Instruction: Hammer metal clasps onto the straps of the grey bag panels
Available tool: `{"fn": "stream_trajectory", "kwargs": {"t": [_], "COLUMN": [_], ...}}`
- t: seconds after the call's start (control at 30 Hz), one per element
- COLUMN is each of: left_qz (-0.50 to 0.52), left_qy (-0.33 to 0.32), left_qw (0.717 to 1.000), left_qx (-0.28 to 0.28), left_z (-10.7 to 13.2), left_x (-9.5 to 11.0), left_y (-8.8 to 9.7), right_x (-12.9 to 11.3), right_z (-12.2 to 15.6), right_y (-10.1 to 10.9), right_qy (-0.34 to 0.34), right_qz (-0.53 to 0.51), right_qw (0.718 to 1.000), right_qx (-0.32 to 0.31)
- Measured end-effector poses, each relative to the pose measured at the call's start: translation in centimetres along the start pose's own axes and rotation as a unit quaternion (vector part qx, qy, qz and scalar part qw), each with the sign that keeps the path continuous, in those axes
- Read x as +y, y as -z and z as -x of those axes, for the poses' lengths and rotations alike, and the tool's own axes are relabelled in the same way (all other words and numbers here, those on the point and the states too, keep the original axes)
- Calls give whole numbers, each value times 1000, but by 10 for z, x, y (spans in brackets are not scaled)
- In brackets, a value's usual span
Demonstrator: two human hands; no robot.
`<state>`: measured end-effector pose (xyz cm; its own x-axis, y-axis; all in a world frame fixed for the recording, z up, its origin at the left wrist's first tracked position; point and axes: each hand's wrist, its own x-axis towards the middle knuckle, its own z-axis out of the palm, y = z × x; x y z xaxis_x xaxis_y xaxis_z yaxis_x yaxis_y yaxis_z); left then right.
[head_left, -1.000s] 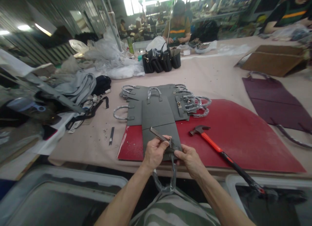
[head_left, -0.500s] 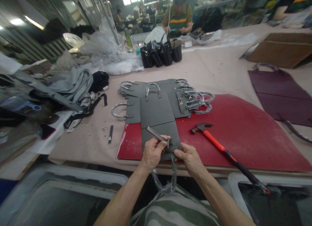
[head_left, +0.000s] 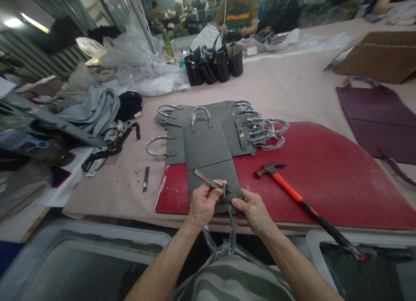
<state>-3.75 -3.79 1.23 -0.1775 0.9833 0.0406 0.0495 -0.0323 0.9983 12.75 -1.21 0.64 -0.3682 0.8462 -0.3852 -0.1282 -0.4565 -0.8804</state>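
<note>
My left hand [head_left: 203, 203] is closed, thumb and fingers pinching a thin grey strip [head_left: 205, 178] that points up and to the left. A small metallic piece stands by the fingertips; its kind is unclear. My right hand [head_left: 253, 208] pinches the near right edge of a grey bag panel [head_left: 208, 147], thumb on top. Plastic-wrapped handles are fixed at the panel's two ends; the near handle [head_left: 232, 231] hangs over the table edge toward my lap. Beneath lie more grey bag panels [head_left: 175, 140] with wrapped handles. My fingers hide part of the near end.
A claw hammer [head_left: 292, 192] with a red and black handle lies on the red board [head_left: 325, 162], its end past the edge. Purple bag panel [head_left: 370, 114] at right, black bags [head_left: 214, 65] behind, small dark strip [head_left: 146, 179] at left. Someone [head_left: 238, 15] works across the table.
The view has shifted slightly, so the table things sit a little differently in the picture. Both hands keep the same hold, with hardly any movement.
</note>
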Motion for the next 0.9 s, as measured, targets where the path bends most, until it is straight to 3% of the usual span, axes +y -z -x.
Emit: {"fn": "stream_trajectory", "kwargs": {"t": [0.2,0.37,0.53,0.9], "left_qz": [-32,-51,-56,-74], "left_qy": [-21,-45,-39,-39], "left_qw": [999,998,998,996], "left_qx": [-6,4,6,17], "left_z": [1,-1,-5,-3], "left_x": [-3,1,4,7], "left_y": [-1,-6,-10,-9], "right_x": [-1,-4,0,3], "right_z": [0,9,16,14], "right_y": [1,9,8,-3], "right_qy": [11,-21,-76,-29], "right_qz": [3,-53,-97,-65], "right_qw": [1000,996,992,997], "right_qx": [-6,-68,8,32]}}
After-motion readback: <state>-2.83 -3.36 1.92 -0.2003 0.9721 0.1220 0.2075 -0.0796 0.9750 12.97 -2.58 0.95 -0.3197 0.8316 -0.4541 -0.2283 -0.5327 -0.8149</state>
